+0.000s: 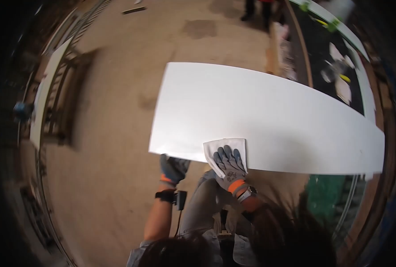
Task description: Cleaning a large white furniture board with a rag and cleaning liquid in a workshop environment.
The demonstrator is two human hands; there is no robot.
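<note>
A large glossy white panel [233,104] stretches across the middle of the head view. Its right end reaches over the bench at the right. At the panel's near left corner, my left hand [174,169], in a grey and orange work glove, is closed on the edge. Some of its fingers are hidden under the panel. My right hand [229,162], gloved alike, lies flat on a folded white cloth [211,147], with its fingers stretched out. The cloth is pressed between that palm and the panel's surface, close to the near edge.
On the right stands a bench with a dark top [315,49], holding crumpled white pieces [343,89] and green and yellow items. Something green [324,196] sits below the panel. At far left, another pale panel [51,89] rests on a slatted stand. A person's legs [258,11] show at the top.
</note>
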